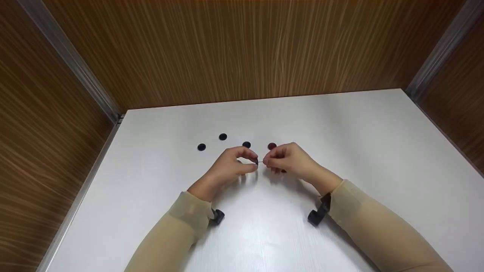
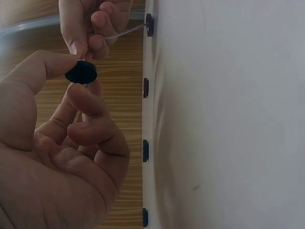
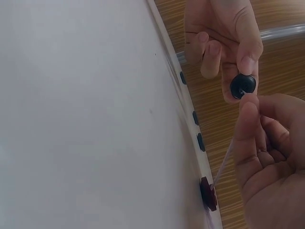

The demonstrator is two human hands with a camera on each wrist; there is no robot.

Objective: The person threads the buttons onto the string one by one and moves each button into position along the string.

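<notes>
Above the white table (image 1: 340,151) my left hand (image 1: 254,161) pinches a small black button (image 2: 81,72) between thumb and forefinger. It faces the right wrist view as a black button (image 3: 243,86) with a hole in the middle. My right hand (image 1: 266,161) is right beside it, fingertips almost meeting, and pinches a thin clear thread (image 3: 223,164). The thread (image 2: 126,32) runs down to a dark red button (image 1: 272,146) lying on the table just beyond the hands.
Three more black buttons (image 1: 201,147), (image 1: 222,136), (image 1: 246,144) lie in a loose row left of the red one. Wood-grain walls (image 1: 242,49) close the table at the back and sides. Black camera mounts (image 1: 319,211) sit at both wrists.
</notes>
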